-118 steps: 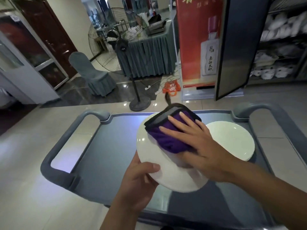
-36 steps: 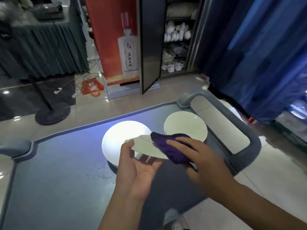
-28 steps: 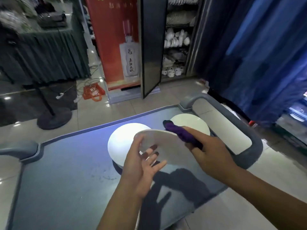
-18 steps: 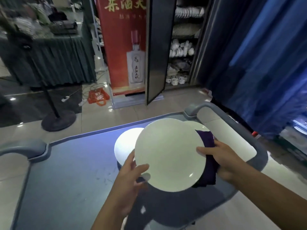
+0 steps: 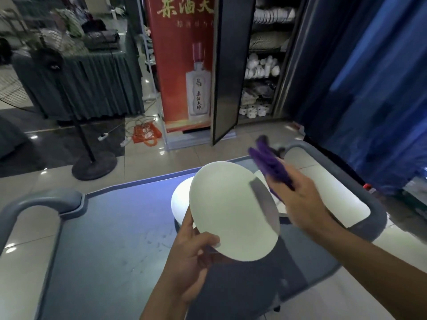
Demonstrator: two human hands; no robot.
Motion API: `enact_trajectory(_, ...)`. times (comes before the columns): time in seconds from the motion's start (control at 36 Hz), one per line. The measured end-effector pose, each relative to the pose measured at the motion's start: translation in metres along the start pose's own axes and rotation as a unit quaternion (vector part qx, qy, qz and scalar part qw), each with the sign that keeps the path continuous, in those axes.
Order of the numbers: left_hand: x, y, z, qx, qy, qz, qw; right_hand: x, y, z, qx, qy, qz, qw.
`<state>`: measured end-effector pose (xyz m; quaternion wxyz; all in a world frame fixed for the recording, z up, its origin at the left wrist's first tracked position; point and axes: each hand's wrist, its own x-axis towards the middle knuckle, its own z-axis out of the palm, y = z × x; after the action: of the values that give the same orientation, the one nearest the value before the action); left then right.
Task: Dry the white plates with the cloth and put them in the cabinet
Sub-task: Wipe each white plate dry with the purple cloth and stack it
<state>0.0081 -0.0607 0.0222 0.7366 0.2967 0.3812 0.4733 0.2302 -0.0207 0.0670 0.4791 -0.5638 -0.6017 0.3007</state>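
My left hand (image 5: 191, 252) grips a white plate (image 5: 231, 211) by its lower left rim and holds it tilted above the grey cart (image 5: 111, 239). Just right of that plate, my right hand (image 5: 300, 197) holds the purple cloth (image 5: 268, 165), which sticks up past the fingers and is apart from the plate face. Partly hidden behind the held plate, another white plate (image 5: 179, 199) lies on the cart, and a sliver of a third shows at the right. Ahead stands the cabinet (image 5: 263, 65) with its dark door (image 5: 225, 72) swung open and white dishes on its shelves.
The cart has raised grey handles at left (image 5: 34, 204) and right (image 5: 360, 181). A fan stand (image 5: 92, 162), an orange bag (image 5: 145, 135) and cables lie on the floor ahead. A red banner (image 5: 184, 65) stands left of the cabinet; blue curtains (image 5: 369, 88) hang at the right.
My right hand has let go of the plate's right rim and lifted the cloth up and away. The plate now tilts in my left hand alone. The view has turned toward the cabinet.
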Motion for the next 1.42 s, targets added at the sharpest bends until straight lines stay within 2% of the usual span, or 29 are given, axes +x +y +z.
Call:
enact_trajectory(0.06, -0.001, 0.000, 0.004, 0.002, -0.015, -0.001, 1.000, 0.004, 0.001, 0.010, -0.117, -0.106, -0.086, 0.984)
enact_trajectory(0.08, -0.002, 0.000, 0.005, 0.004, -0.017, 0.000, 1.000, 0.006, 0.003, 0.015, -0.193, -0.143, -0.117, 0.964)
enact_trajectory(0.14, -0.004, 0.002, 0.006, 0.001, -0.007, 0.007, 1.000, 0.007, 0.008, 0.025, -0.287, -0.189, -0.144, 0.928)
enact_trajectory(0.17, -0.005, 0.003, 0.006, -0.003, -0.001, 0.011, 1.000, 0.007, 0.010, 0.029, -0.295, -0.195, -0.141, 0.925)
enact_trajectory(0.33, -0.010, 0.009, -0.003, -0.059, 0.035, 0.060, 0.996, -0.019, 0.004, 0.040, -0.260, -0.186, -0.067, 0.945)
enact_trajectory(0.42, -0.010, 0.012, -0.012, -0.054, 0.064, 0.095, 0.992, -0.046, 0.001, 0.042, -0.203, -0.243, -0.011, 0.949)
enact_trajectory(0.47, -0.010, 0.014, -0.017, -0.035, 0.084, 0.104, 0.990, -0.058, -0.007, 0.040, -0.136, -0.304, 0.052, 0.941)
enact_trajectory(0.53, -0.010, 0.012, -0.022, -0.004, 0.094, 0.103, 0.990, -0.058, -0.016, 0.036, -0.006, -0.336, 0.135, 0.932)
enact_trajectory(0.61, -0.009, 0.005, -0.026, 0.026, 0.109, 0.094, 0.989, -0.044, -0.019, 0.022, 0.126, -0.272, 0.266, 0.916)
enact_trajectory(0.72, -0.014, 0.004, -0.019, 0.064, 0.108, 0.097, 0.987, -0.018, -0.022, 0.001, 0.157, -0.110, 0.370, 0.909)
enact_trajectory(0.78, -0.018, 0.003, -0.015, 0.076, 0.094, 0.094, 0.988, -0.007, -0.026, -0.009, 0.149, -0.056, 0.368, 0.916)
enact_trajectory(0.83, -0.021, 0.003, -0.011, 0.084, 0.077, 0.087, 0.990, -0.001, -0.031, -0.014, 0.128, -0.039, 0.342, 0.930)
enact_trajectory(1.03, -0.029, -0.006, 0.014, 0.151, -0.003, 0.061, 0.987, -0.005, -0.069, 0.019, 0.078, -0.048, 0.229, 0.969)
enact_trajectory(1.14, -0.029, -0.006, 0.015, 0.144, -0.001, 0.062, 0.988, -0.020, -0.080, 0.041, 0.063, -0.125, 0.174, 0.975)
enact_trajectory(1.25, -0.029, -0.006, 0.005, 0.123, 0.015, 0.076, 0.989, -0.033, -0.082, 0.047, 0.075, -0.236, 0.180, 0.952)
enact_trajectory(1.33, -0.035, -0.004, -0.001, 0.047, -0.001, 0.069, 0.996, -0.042, -0.081, 0.048, 0.069, -0.301, 0.177, 0.935)
enact_trajectory(1.42, -0.040, -0.001, -0.009, -0.052, 0.024, 0.055, 0.997, -0.048, -0.077, 0.046, 0.044, -0.351, 0.175, 0.919)
